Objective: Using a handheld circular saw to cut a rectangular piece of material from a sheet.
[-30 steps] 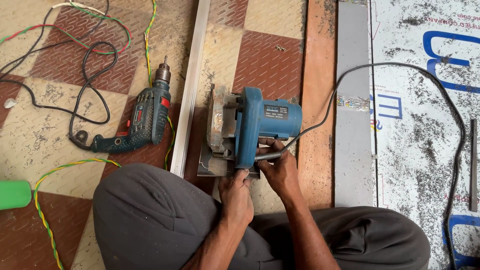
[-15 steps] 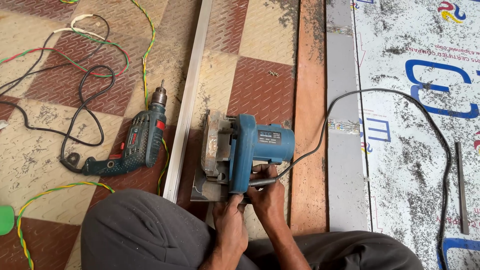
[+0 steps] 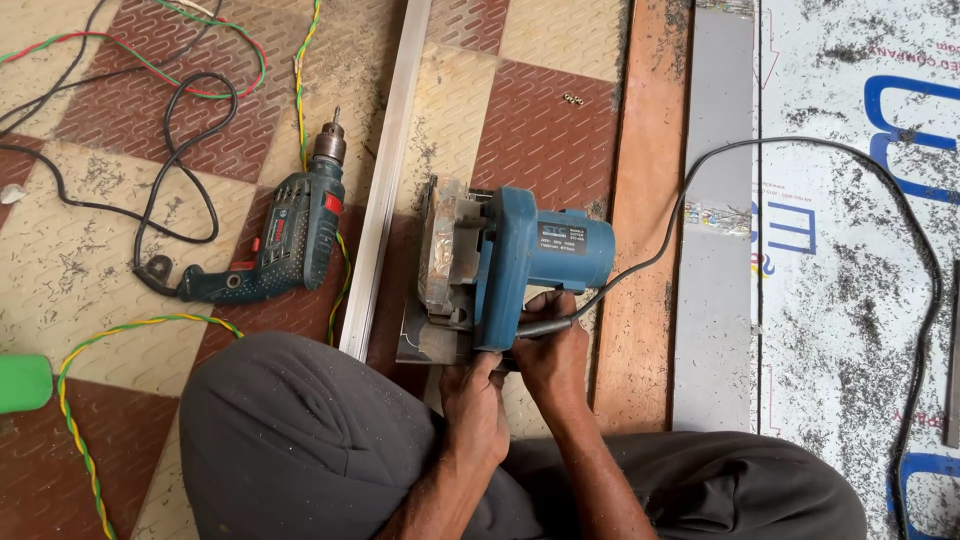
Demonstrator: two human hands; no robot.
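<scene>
A blue circular saw [image 3: 520, 265] with a scuffed metal blade guard sits on the tiled floor in front of my knees. My left hand [image 3: 478, 405] grips its near end by the base plate. My right hand [image 3: 555, 355] is closed around the saw's handle where the black cord [image 3: 700, 190] leaves it. A long pale metal strip [image 3: 390, 170] lies just left of the saw, running away from me.
A dark green power drill [image 3: 285, 240] lies left of the strip among black and coloured wires [image 3: 150, 200]. A wooden plank [image 3: 650, 200] and a grey panel [image 3: 715, 260] lie to the right, then a dusty printed sheet [image 3: 850, 250]. A green object [image 3: 22, 382] sits at far left.
The view has shifted so the saw sits higher and more central. Both hands stay on the saw's near end in all frames.
</scene>
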